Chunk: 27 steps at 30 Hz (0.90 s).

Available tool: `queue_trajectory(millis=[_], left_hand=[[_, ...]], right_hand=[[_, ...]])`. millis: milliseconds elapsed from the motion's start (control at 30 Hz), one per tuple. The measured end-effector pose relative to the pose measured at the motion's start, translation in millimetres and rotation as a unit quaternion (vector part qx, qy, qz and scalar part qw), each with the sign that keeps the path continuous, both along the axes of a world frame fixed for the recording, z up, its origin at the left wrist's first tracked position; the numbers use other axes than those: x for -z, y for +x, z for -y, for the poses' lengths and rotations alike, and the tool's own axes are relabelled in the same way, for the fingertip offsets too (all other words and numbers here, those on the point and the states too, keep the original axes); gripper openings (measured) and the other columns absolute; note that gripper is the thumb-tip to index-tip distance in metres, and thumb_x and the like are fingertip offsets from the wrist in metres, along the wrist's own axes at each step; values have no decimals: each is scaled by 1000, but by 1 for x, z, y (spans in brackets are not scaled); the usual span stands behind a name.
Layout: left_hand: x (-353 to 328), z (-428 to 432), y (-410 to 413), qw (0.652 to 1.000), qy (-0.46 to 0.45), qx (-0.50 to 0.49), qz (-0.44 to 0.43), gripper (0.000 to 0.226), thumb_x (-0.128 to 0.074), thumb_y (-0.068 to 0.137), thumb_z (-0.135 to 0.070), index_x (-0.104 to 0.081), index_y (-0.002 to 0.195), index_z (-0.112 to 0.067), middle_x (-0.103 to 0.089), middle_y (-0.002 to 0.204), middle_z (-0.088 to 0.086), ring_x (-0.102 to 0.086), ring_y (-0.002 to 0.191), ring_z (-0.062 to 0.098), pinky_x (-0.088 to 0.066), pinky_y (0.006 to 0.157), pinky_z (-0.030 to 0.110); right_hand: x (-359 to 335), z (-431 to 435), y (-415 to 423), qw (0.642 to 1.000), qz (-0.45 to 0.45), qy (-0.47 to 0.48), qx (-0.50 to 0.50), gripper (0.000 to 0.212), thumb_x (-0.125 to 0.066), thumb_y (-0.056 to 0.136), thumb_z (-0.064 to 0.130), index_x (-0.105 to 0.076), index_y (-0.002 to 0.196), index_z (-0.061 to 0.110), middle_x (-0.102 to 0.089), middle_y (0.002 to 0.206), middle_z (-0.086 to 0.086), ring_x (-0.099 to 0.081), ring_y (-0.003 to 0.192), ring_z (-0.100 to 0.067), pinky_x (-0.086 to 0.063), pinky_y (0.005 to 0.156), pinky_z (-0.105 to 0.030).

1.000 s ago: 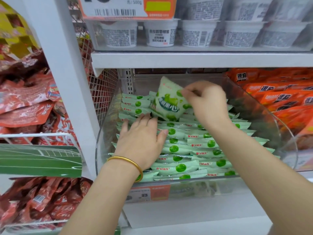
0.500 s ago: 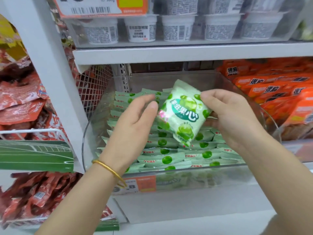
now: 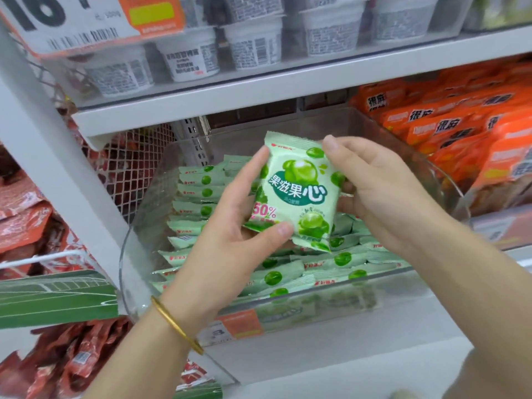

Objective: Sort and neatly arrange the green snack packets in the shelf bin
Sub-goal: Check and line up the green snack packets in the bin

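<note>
1. Head view: the left hand [image 3: 230,231] and right hand [image 3: 383,191] are both holding one green packet [image 3: 299,188] upright above the clear shelf bin [image 3: 403,295], each grip pinching the packet's edges.
2. Stacked packets [image 3: 198,210] are lying in rows in the bin, from 6 to 9 o'clock of the held one.
3. Likely risk: the slick wrapper slipping from fingertip holds, landing crooked and upsetting the tidy rows.

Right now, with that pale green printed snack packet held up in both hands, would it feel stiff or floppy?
Probably light: the pale green snack packet rests between the left hand and right hand, held mainly at its edges. Likely pliable yet puffed, since its crimped edges look like thin film. The sheen suggests it might slip.
</note>
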<state>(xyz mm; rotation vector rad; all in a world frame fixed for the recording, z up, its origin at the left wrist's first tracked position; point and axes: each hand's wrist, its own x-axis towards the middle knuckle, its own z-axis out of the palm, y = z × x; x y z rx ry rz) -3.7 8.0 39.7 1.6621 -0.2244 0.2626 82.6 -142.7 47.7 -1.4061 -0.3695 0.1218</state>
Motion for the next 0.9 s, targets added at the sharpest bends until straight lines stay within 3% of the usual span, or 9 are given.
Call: queue_trajectory(millis=[133,267,500,600,667,767,900], left_hand=[[0,2,-1,999,41,-6,6,80,-64,77,7,-36,135,-40,-48,121,-43,-49,110,-17,-48,77,9],[0,1,-1,998,56,4,5,83,-65,77,6,-34,138,-41,-43,132,-38,-44,120,-12,-49,86,15],[0,-1,1,996,89,-4,17,83,-66,79,6,-32,139,-40,-42,134,-36,-41,121,-15,-47,90,14],[4,1,0,987,153,-42,35,77,-66,79,-13,-30,141,-40,-40,139,-25,-41,125,-7,-43,99,23],[5,2,-2,944,290,-138,81,67,-61,80,-28,-34,142,-36,-38,138,-14,-37,125,-5,-27,107,14],[3,-1,-2,848,448,-233,160,56,-50,86,-41,-47,136,-16,-40,135,6,-40,120,17,-14,106,10],[4,0,-2,825,504,-222,129,85,-49,74,-68,-41,140,-15,-42,135,2,-36,125,22,-26,108,32]], right_hand=[[0,0,0,999,11,-12,31,9,-64,87,26,-62,83,18,-70,81,-4,-65,74,-18,-52,69,-38],[0,0,0,999,7,9,43,13,-65,86,22,-61,74,18,-68,69,2,-63,64,-13,-50,64,-33],[-1,-3,-2,999,2,8,47,17,-62,89,22,-60,72,18,-67,63,5,-62,58,-8,-47,59,-28],[0,-4,-3,998,0,14,57,13,-62,89,22,-62,77,17,-68,69,0,-63,63,-13,-51,61,-32],[-1,-3,-3,998,-16,26,59,9,-61,89,20,-62,82,16,-67,75,-5,-63,66,-17,-53,62,-36],[-2,-4,-4,995,-63,79,26,6,-55,92,11,-59,89,13,-63,77,-5,-63,63,-14,-56,55,-33],[-5,-5,-6,987,-92,132,-23,21,-48,93,3,-58,109,12,-64,85,-9,-64,64,-15,-53,49,-29]])
